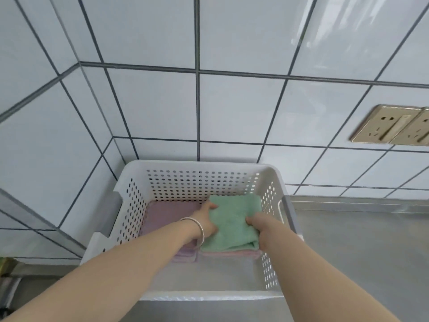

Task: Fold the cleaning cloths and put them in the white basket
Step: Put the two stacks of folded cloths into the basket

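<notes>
A white perforated basket (197, 169) stands on the counter against the tiled wall. Inside it, a folded green cloth (232, 223) lies on the right half, on top of a folded pink cloth (228, 254). A folded purple cloth (171, 211) fills the left half. My left hand (206, 219), with a silver bangle on the wrist, grips the green cloth's left edge. My right hand (260, 225) grips its right edge. Both forearms reach over the basket's near rim.
The grey counter (359, 252) stretches to the right of the basket. Two gold wall sockets (390, 125) sit on the tiled wall at the right. A tiled side wall closes the corner on the left, with some dark objects at the lower left edge.
</notes>
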The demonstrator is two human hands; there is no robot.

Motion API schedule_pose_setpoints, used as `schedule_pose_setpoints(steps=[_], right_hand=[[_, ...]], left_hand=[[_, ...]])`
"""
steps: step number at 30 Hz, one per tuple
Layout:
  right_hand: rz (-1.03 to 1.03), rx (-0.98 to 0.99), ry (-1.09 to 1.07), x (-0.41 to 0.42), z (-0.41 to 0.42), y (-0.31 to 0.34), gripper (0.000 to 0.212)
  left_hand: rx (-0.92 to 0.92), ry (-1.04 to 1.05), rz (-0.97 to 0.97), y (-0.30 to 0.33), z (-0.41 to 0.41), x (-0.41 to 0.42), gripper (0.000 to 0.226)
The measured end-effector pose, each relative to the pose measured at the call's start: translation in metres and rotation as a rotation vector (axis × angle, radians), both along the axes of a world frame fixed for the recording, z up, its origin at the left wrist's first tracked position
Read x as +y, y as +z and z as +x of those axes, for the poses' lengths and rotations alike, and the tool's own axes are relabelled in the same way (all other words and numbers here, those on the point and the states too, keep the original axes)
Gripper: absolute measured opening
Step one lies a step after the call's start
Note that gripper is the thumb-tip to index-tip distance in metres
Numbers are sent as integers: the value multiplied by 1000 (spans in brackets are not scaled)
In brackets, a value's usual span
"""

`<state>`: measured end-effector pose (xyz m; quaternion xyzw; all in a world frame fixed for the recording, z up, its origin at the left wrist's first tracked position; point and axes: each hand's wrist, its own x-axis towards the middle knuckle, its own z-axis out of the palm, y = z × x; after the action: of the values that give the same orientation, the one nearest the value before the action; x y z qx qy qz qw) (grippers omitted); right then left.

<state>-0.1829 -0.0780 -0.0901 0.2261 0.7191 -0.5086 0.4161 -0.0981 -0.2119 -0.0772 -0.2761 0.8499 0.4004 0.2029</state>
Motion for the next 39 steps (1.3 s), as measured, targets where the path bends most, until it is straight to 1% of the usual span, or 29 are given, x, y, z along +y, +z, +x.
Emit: schedule_pose_setpoints(steps=[2, 4, 5, 8, 10, 13, 15, 16, 17, 18, 19, 20, 21, 22, 23, 25, 26, 28, 30, 31, 33, 36, 37, 39], right_hand=[[26, -42, -1, -2, -1, -8, 13], [64, -57, 62, -4, -6, -19, 30], [85, -60, 94, -5, -9, -24, 36], [157, -81, 162, -8, -19, -35, 44], [199, -160, 233, -11, -19, -36, 49], [225, -245, 345, -13, -17, -34, 56], [206, -273, 341, -14, -17, -33, 61], [195, -272, 344, -16, -15, -29, 61], [217, -235, 367, -19, -15, -25, 57], [294, -143, 467, -22, -13, -23, 51], [389, -13, 593, -26, -11, -22, 45], [506, 137, 754, -28, -7, -19, 41], [636, 290, 884, -31, -4, -17, 38], [755, 430, 1016, -36, -1, -14, 36], [819, 567, 1073, -39, 0, -14, 35], [873, 799, 1035, -43, 4, -9, 41], [895, 859, 1100, -44, 7, -6, 48], [860, 868, 1290, -40, 12, -14, 68], [796, 739, 1367, -34, 13, -24, 90], [774, 682, 1392, -31, 11, -30, 95], [762, 596, 1412, -29, 9, -37, 95], [790, 522, 1432, -28, 10, -43, 93], [814, 516, 1440, -29, 10, -45, 92], [884, 584, 1451, -35, 9, -38, 88]], left_hand=[[-6, 9, -31, -12, -4, -3, 65], [1, -12, -88, -21, -7, -5, 63], [-6, -41, -118, -25, -9, -5, 63], [-68, -194, -202, -28, -15, -6, 59], [-75, -272, -260, -27, -17, -12, 55], [-31, -270, -339, -24, -13, -29, 52], [14, -249, -356, -26, -7, -38, 42], [36, -242, -378, -26, -4, -41, 32], [59, -230, -408, -25, -1, -43, 21], [69, -229, -442, -24, 1, -45, 21], [57, -250, -480, -24, 3, -46, 38], [28, -307, -514, -26, 6, -47, 61], [11, -385, -548, -26, 10, -46, 77], [2, -482, -585, -27, 13, -44, 86], [-13, -588, -617, -28, 14, -41, 90], [-62, -747, -654, -34, 16, -37, 93], [-88, -777, -658, -37, 15, -36, 95], [-129, -766, -635, -44, 12, -39, 99], [-160, -748, -603, -48, 10, -42, 102], [-166, -742, -587, -49, 10, -43, 103], [-167, -731, -562, -51, 10, -44, 103], [-213, -741, -521, -57, 10, -43, 103], [-226, -749, -515, -58, 9, -42, 102], [-248, -754, -514, -47, 4, -41, 98]])
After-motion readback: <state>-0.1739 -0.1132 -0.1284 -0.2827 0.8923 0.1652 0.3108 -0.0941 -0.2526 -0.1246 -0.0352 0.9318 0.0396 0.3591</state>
